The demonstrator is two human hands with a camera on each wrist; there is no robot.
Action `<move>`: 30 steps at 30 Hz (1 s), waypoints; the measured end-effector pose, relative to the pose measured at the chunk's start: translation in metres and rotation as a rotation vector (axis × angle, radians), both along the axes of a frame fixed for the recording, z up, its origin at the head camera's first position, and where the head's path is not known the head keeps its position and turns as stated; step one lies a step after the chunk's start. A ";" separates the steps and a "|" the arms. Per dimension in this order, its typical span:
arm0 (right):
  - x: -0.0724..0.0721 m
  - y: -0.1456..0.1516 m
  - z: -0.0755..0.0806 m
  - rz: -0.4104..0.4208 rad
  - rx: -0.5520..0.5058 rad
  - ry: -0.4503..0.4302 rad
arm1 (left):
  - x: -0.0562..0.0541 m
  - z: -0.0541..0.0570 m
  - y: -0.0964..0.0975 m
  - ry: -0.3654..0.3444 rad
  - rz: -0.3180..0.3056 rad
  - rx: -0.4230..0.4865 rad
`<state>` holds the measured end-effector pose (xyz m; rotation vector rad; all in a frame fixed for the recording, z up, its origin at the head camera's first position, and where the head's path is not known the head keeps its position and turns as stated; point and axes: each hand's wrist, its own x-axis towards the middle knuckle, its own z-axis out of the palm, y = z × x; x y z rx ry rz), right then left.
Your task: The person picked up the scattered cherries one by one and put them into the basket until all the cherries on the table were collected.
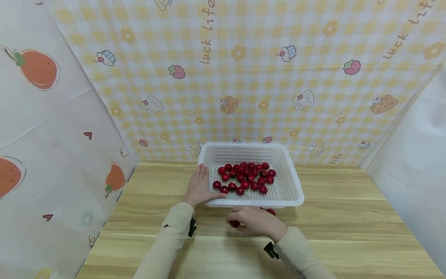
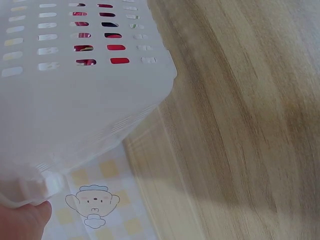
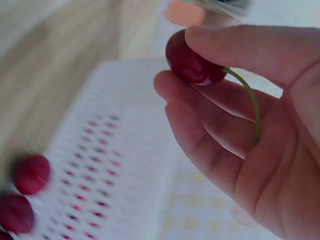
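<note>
A white slotted plastic basket (image 1: pixel 296 190) stands on the wooden table with many dark red cherries (image 1: pixel 245 185) inside. My left hand (image 1: pixel 199 188) rests on the basket's left side, thumb laid along the front rim and fingers over the left rim. In front of the basket my right hand (image 1: pixel 256 221) pinches a single cherry (image 3: pixel 192 60) between thumb and fingers. Its green stem (image 3: pixel 254 100) curves down toward the palm. Beyond the right hand, loose cherries (image 1: pixel 271 212) lie on the table by the basket's front wall, partly hidden by that hand.
The wooden tabletop (image 1: pixel 348 224) extends to both sides of the basket. Close behind the basket hangs a yellow checked cloth (image 1: pixel 244 85) with printed figures. White cloth (image 1: pixel 69 116) with fruit prints covers the left side.
</note>
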<state>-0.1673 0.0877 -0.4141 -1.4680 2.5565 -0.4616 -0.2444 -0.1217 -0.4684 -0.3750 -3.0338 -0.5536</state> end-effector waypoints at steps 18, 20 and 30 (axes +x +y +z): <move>-0.095 0.020 0.082 -0.134 0.065 -0.009 | 0.000 0.004 0.000 -0.018 -0.008 -0.014; -0.112 0.012 0.080 -0.147 0.094 -0.034 | 0.000 0.004 0.000 -0.014 -0.005 -0.006; -0.175 -0.031 0.047 -0.291 0.254 -0.210 | -0.001 0.003 0.001 -0.006 0.004 -0.006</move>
